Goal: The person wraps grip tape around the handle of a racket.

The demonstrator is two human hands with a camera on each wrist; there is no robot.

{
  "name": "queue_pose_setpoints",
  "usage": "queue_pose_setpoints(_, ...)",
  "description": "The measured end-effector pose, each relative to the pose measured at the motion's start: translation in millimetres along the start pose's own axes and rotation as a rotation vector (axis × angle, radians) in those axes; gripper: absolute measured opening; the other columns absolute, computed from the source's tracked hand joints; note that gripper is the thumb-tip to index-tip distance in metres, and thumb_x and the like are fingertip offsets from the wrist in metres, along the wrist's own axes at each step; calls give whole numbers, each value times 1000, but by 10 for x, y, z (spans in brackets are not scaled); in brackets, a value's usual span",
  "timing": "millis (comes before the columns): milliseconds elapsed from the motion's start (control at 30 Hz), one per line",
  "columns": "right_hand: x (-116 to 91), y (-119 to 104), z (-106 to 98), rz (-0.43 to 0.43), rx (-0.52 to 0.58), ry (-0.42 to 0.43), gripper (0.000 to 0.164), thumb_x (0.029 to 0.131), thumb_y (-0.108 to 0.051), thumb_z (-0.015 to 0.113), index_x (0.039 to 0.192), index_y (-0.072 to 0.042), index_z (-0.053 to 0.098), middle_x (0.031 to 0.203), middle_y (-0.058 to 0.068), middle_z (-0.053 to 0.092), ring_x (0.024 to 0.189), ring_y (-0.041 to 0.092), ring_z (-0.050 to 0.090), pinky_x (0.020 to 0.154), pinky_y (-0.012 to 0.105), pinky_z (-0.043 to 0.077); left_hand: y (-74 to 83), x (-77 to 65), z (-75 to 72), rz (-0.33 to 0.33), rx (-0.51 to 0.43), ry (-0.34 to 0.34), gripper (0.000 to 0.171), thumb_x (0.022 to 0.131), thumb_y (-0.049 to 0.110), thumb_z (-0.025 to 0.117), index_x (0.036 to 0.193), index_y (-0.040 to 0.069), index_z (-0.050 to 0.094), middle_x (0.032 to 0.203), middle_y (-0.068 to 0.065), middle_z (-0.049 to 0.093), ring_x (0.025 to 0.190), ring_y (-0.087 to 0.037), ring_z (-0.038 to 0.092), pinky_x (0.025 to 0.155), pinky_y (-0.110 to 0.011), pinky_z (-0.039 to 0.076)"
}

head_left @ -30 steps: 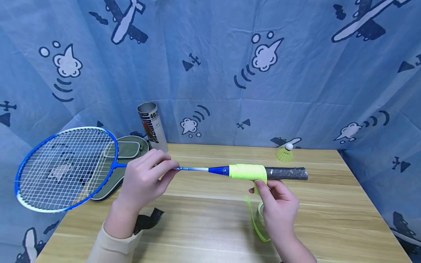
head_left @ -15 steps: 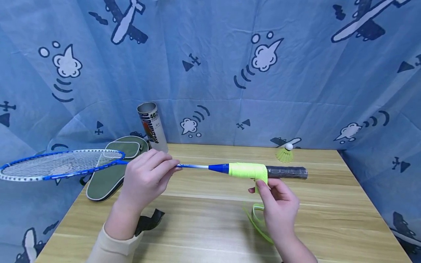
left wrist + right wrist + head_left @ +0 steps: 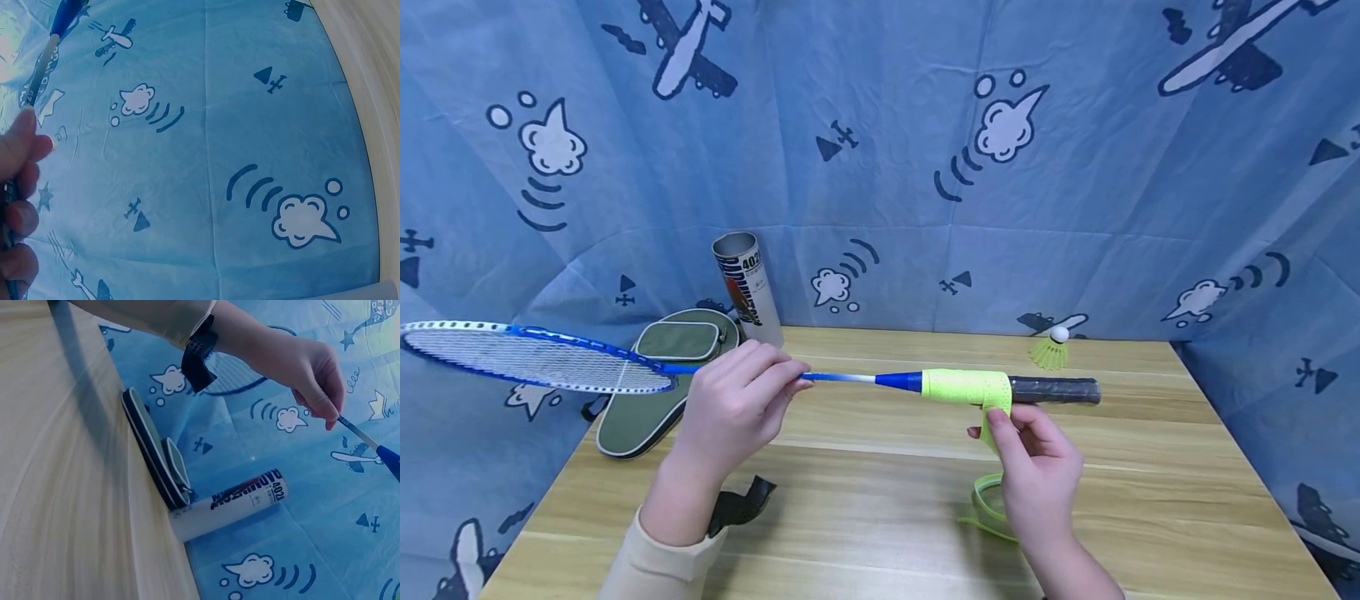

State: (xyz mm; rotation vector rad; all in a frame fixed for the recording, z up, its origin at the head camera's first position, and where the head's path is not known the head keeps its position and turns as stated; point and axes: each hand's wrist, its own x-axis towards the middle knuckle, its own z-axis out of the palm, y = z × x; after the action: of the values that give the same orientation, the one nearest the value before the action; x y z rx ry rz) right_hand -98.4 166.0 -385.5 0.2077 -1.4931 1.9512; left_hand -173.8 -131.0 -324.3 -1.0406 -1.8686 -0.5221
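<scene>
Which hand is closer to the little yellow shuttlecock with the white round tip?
Right. The right hand pinches yellow-green perforated tape on the person's side of the yellow shuttlecock; the left hand grips the blue-and-white racket shaft, farther off to the shuttlecock's left.

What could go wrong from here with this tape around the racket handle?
The yellow-green tape might slacken if the right hand loosens its pinch on the unwound part. Its loose tail curls near that wrist and could twist or snag. The left hand holds the racket by its thin shaft, so it may roll.
</scene>
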Motion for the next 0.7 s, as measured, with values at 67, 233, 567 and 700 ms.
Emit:
queue_pose_setpoints(67,4,-1,-2,7,-21,25,4,91,19,63,90,17,67,80,3,73,66,12,72,70,26,62,-3,-4,-5,5,-13,-8,27,103,25,65,89,6,77,79,-2,67,64,-17,59,53,-32,51)
queue_pose_setpoints(233,5,-3,-9,8,-47,40,4,90,18,65,86,18,66,81,3,74,64,10,72,67,26,61,-20,-14,-15,16,-43,-21,22,102,23,65,93,9,79,80,0,69,64,-15,62,52,-31,52)
queue_pose_setpoints(567,-5,-30,-5,-3,-13,-53,3,92,21,59,92,19,60,92,10,76,68,15,71,70,27,62,-19,-5,-7,28,-54,10,24,102,26,67,91,9,81,80,-2,69,62,-16,63,53,-32,54)
queue_pose_setpoints(700,-1,-38,4,15,-31,-24,9,93,18,61,85,14,64,88,8,76,67,14,72,69,27,62,-9,3,-6,30,-63,14,25,102,25,67,92,7,80,83,-3,71,66,-18,65,58,-34,56)
